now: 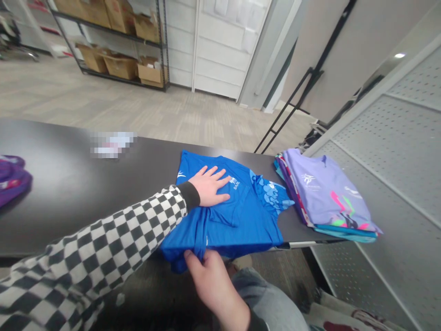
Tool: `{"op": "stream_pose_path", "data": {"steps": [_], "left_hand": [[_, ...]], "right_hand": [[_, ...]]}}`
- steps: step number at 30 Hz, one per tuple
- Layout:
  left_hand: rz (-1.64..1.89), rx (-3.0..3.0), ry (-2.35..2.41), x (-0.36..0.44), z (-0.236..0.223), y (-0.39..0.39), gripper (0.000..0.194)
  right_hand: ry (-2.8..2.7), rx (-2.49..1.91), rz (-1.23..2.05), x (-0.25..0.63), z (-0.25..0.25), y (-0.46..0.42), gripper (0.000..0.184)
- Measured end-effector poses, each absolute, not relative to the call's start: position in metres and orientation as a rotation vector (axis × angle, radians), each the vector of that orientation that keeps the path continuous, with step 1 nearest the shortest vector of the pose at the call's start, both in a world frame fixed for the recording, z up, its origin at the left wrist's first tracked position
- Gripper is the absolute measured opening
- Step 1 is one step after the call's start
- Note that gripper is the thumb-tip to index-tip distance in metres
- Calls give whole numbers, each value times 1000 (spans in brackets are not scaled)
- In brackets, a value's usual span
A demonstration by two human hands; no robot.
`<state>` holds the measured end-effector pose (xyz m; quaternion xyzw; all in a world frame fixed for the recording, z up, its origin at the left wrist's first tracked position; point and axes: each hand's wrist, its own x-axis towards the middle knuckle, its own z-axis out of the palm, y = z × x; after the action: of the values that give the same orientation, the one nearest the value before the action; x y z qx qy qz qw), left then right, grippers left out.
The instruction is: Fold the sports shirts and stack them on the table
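Note:
A blue T-shirt (pixel 257 225) with white lettering and a lighter blue patterned sleeve lies partly folded on the dark table, its near side hanging over the front edge. My left hand (pixel 210 186) rests flat on the upper part of the shirt, fingers spread. At the table's front edge, my right hand (pixel 217 280) pinches a fold of the blue cloth between thumb and fingers. Part of the right hand's grip is hidden behind the hand itself.
Right of the shirt sits a stack of folded shirts, a lilac shirt (pixel 320 184) on top. Purple cloth (pixel 14 179) lies at the table's (pixel 62 184) left end. A perforated grey panel (pixel 389 161) borders the right side. Shelves with cardboard boxes (pixel 120 64) stand across the floor.

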<state>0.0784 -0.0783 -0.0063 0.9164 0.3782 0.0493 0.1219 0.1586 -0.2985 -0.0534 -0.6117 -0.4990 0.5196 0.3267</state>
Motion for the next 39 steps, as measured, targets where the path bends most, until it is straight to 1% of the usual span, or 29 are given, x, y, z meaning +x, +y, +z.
{"op": "stream_pose_path", "data": {"steps": [5, 11, 14, 18, 21, 24, 25, 27, 29, 30, 32, 35, 39], "left_hand": [[158, 2656, 1147, 84, -8, -74, 87], [103, 2623, 1202, 87, -1, -60, 88], [54, 2610, 1226, 89, 2, -47, 88], [64, 2608, 1230, 90, 0, -36, 85], [155, 2641, 1194, 88, -1, -37, 82], [390, 2670, 1178, 80, 7, -41, 78], [500, 2674, 1195, 75, 11, -39, 74], [703, 2655, 1286, 59, 20, -32, 65], [778, 2610, 1418, 36, 23, -19, 58], [748, 2593, 1470, 23, 21, -12, 56], [577, 2584, 1515, -1, 13, 1, 57], [294, 2583, 1509, -22, -3, 12, 67], [201, 2562, 1531, -23, -10, 12, 71]], "right_hand": [[-1444, -1776, 1228, 178, -41, -303, 39], [-1591, -1797, 1159, 198, -31, -302, 53], [-1571, -1730, 1193, 198, -32, -301, 49], [-1633, -1682, 1322, 209, -35, -297, 39], [-1756, -1692, 1306, 224, -35, -293, 32], [-1792, -1707, 1212, 229, -34, -292, 32], [-1781, -1696, 1232, 229, -33, -292, 35], [-1722, -1665, 1331, 228, -32, -293, 45], [-1624, -1632, 1447, 226, -31, -295, 57], [-1562, -1619, 1486, 225, -31, -296, 62], [-1446, -1594, 1532, 225, -31, -297, 66], [-1376, -1575, 1541, 226, -29, -299, 64], [-1403, -1632, 1412, 232, -21, -303, 62]]}}
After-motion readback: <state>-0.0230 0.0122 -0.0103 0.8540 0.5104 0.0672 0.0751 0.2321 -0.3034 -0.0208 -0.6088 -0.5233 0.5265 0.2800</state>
